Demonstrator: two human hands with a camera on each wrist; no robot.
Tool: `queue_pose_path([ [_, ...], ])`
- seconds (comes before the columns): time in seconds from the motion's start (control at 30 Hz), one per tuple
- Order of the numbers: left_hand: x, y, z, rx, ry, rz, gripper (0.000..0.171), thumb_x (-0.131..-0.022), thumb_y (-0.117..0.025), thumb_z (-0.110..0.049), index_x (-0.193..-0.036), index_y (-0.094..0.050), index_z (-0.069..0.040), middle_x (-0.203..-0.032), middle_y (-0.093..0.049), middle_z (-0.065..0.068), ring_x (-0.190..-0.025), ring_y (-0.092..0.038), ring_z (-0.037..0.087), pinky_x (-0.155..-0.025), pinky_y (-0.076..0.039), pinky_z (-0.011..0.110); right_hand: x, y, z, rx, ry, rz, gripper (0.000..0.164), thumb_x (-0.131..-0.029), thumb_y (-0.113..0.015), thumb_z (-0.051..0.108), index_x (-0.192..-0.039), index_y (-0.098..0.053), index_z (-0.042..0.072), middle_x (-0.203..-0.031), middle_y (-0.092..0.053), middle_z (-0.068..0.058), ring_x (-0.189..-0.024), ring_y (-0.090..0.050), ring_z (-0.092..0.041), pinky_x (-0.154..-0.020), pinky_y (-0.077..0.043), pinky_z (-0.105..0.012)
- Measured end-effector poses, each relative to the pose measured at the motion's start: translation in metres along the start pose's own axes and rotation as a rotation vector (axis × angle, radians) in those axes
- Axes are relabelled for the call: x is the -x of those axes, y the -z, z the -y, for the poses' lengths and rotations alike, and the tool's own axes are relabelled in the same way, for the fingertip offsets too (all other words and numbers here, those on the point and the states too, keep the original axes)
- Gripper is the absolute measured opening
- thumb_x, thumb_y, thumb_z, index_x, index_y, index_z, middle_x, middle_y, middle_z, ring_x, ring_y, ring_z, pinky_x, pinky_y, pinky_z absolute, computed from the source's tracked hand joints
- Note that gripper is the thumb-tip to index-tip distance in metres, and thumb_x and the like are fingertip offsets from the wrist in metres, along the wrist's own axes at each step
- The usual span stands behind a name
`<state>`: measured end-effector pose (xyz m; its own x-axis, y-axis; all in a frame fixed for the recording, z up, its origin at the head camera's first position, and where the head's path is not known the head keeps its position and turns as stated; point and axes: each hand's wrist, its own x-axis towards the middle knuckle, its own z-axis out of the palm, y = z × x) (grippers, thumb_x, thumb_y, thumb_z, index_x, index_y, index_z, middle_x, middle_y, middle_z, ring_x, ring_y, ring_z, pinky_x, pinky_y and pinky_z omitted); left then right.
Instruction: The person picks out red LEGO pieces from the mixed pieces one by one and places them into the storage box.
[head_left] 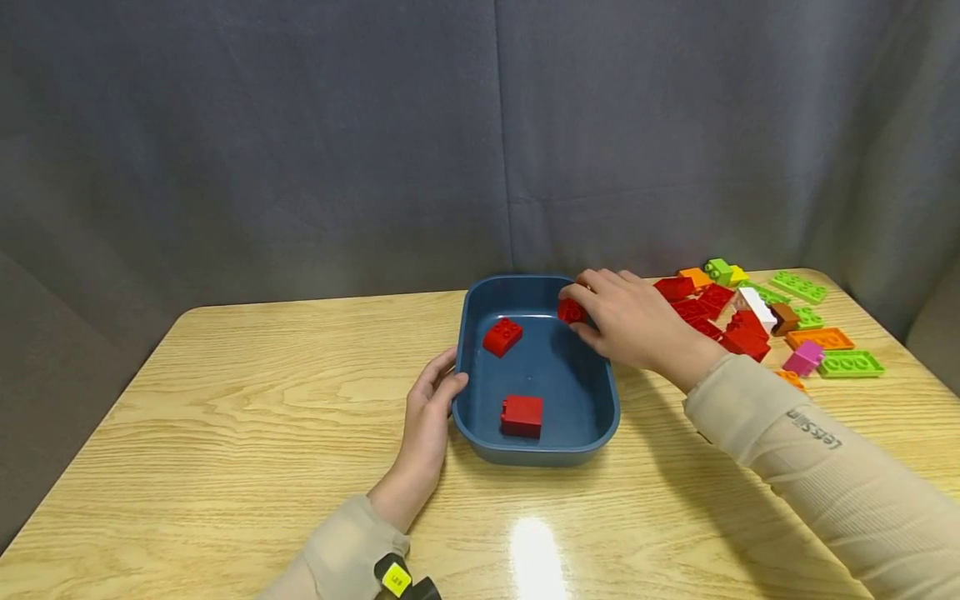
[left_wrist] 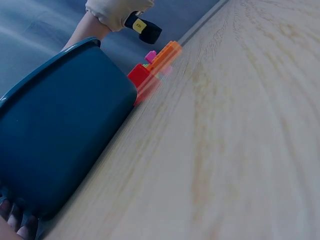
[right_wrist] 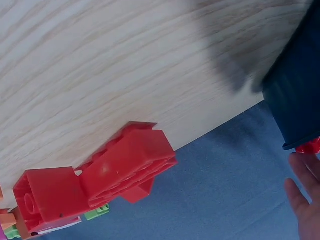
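Red bricks (head_left: pixel 522 418) lie in the tub (head_left: pixel 534 457), one by its near wall, another towards its left wall, both right of your left hand (head_left: pixel 429 412). You're gripping the tub's left rim with that hand, probably to steady it; at its far right corner your right hand (head_left: pixel 633 321) pinches a third brick (head_left: pixel 569 312), likely for control, with a pile (head_left: pixel 746 342) right of the tub.
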<state>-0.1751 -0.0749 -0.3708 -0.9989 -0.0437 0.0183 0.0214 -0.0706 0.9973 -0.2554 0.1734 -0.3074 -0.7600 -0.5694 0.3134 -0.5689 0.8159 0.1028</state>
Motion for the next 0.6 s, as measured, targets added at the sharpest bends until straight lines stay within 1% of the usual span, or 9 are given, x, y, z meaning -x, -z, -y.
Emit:
queue_pose_path([
  [0.4,-0.0005,0.0006,0.0013,0.000,-0.012,0.010,0.045,-0.092,-0.045,-0.015,-0.137,-0.046,-0.008,-0.139,-0.050,0.016,-0.122,-0.049,0.027,-0.107,-0.037,0.048,-0.0008,-0.0012,0.0041,-0.075,-0.057,0.048,0.042,-0.080,-0.068,0.020,-0.120,-0.059,0.012,-0.116,-0.060,-0.011,-0.104,-0.051,-0.027,-0.091,-0.049,-0.047],
  [0.6,-0.0007,0.0003,0.0014,0.008,-0.010,0.009,0.045,-0.091,-0.045,-0.015,-0.136,-0.047,-0.009,-0.139,-0.051,0.016,-0.121,-0.050,0.028,-0.107,-0.038,0.048,-0.0015,-0.0012,0.0081,-0.097,-0.061,0.058,0.041,-0.079,-0.069,0.017,-0.119,-0.060,0.013,-0.118,-0.059,-0.011,-0.104,-0.051,-0.027,-0.089,-0.050,-0.046],
])
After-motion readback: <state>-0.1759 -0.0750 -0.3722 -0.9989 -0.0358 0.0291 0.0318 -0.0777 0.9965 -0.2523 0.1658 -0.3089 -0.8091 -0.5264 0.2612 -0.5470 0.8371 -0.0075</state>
